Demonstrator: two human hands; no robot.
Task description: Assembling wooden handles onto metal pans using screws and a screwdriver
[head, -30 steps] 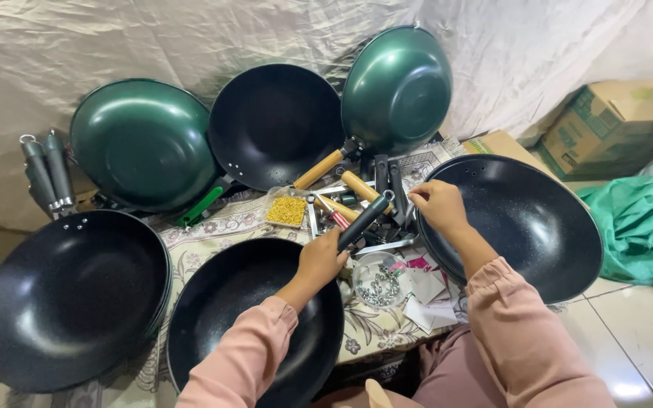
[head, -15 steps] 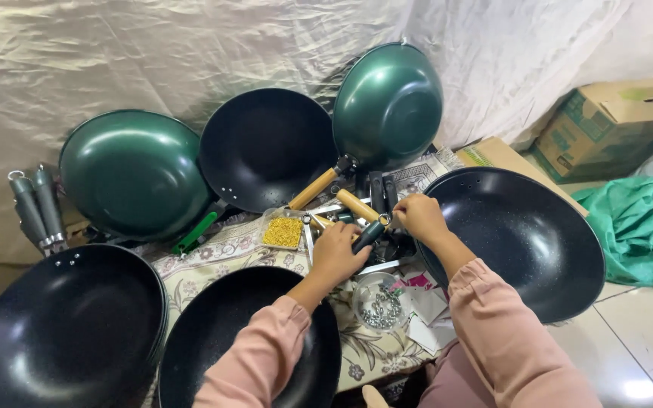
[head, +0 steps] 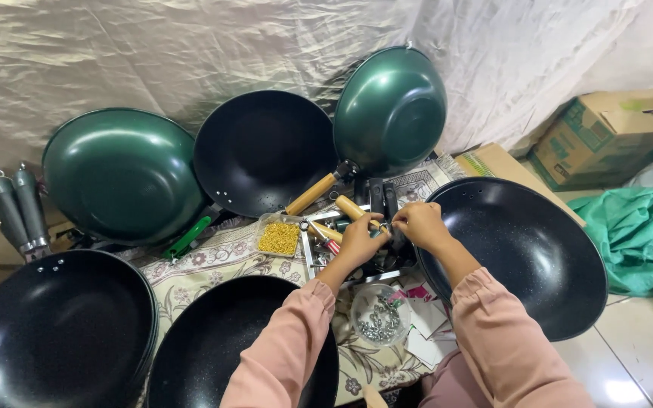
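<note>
My left hand (head: 360,240) and my right hand (head: 419,225) meet over a pile of pan handles in the middle of a patterned cloth (head: 190,264). The left hand grips a black handle (head: 396,243), mostly hidden under the fingers. The right hand's fingertips pinch a small metal fitting (head: 384,227) at the handle's end. A wooden handle (head: 353,208) lies just behind the left hand. A tray of gold screws (head: 279,238) sits to its left. A clear bowl of silver hardware (head: 379,319) sits between my forearms.
Woks ring the cloth: a green wok (head: 122,174) at left, a black wok (head: 262,151) at centre back, another green wok (head: 391,109), and black woks at right (head: 523,249), front left (head: 54,332) and front centre (head: 221,355). Grey handles (head: 17,208) stand far left. A cardboard box (head: 606,136) and a green cloth (head: 644,234) lie at right.
My hands have come together: the left brought the black handle up and right, and the right hand closed in on its end. The view moved closer.
</note>
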